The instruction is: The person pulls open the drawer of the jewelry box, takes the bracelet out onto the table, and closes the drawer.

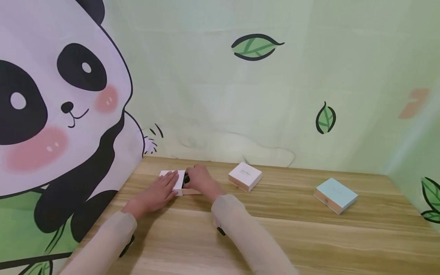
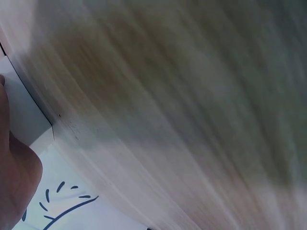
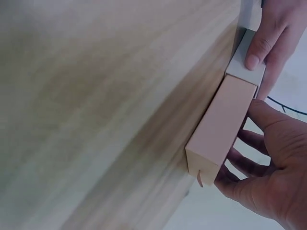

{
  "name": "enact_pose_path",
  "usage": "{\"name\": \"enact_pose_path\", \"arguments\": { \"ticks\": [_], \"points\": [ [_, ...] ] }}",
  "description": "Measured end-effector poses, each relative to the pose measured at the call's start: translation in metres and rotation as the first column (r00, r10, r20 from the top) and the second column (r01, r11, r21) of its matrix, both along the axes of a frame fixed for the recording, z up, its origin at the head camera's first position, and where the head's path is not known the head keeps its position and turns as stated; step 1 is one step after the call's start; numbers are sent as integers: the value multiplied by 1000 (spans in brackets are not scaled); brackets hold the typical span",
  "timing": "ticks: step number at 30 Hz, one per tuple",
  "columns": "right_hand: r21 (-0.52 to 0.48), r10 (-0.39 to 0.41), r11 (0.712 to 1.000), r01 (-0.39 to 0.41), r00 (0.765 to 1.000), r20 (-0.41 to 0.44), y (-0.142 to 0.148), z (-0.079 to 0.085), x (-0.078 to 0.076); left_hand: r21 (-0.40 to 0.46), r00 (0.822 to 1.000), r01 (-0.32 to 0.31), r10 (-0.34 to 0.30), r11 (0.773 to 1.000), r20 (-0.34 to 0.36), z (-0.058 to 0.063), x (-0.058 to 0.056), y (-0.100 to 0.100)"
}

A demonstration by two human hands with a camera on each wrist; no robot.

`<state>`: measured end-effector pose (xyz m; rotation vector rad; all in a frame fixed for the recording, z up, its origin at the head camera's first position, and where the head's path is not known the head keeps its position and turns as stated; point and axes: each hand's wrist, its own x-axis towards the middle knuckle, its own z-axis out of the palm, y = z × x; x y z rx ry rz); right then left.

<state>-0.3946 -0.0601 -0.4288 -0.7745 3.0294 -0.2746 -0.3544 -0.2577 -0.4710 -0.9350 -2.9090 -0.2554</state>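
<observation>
A white drawer-style box (image 1: 181,186) lies at the left of the table, its pale orange inner drawer (image 3: 223,120) pulled partway out to the right. A small ribbon tab (image 3: 200,179) hangs from the drawer's end. My left hand (image 1: 156,194) rests on the white cover, with its thumb along the near side. Over the drawer, my right hand (image 1: 201,179) reaches in with bent fingers; the drawer wall hides the fingertips in the right wrist view. Something black (image 1: 186,178) shows between the cover and those fingers; whether they grip it is unclear.
Another white box (image 1: 245,176) with orange sides sits right of my hands. Farther right is a light blue box (image 1: 335,194). The wooden table (image 1: 275,229) meets a green wall cloth (image 1: 206,95) printed with a panda and leaves.
</observation>
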Motion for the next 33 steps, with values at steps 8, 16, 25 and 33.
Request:
{"name": "enact_pose_path", "arguments": {
  "ticks": [8,16,25,33],
  "points": [
    [27,-95,995,96,995,-32,-12,-5,11,8,1000,8,-8,1000,-15,-2,0,-3],
    [48,-73,996,74,997,-38,-10,-5,6,-10,1000,-11,11,1000,4,0,5,1],
    [20,-43,999,43,999,4,6,5,4,-12,1000,12,-12,1000,-17,-4,-3,2],
    [6,-17,1000,17,1000,8,19,11,14,-8,1000,-8,8,1000,-9,1,4,4]
  ]
}}
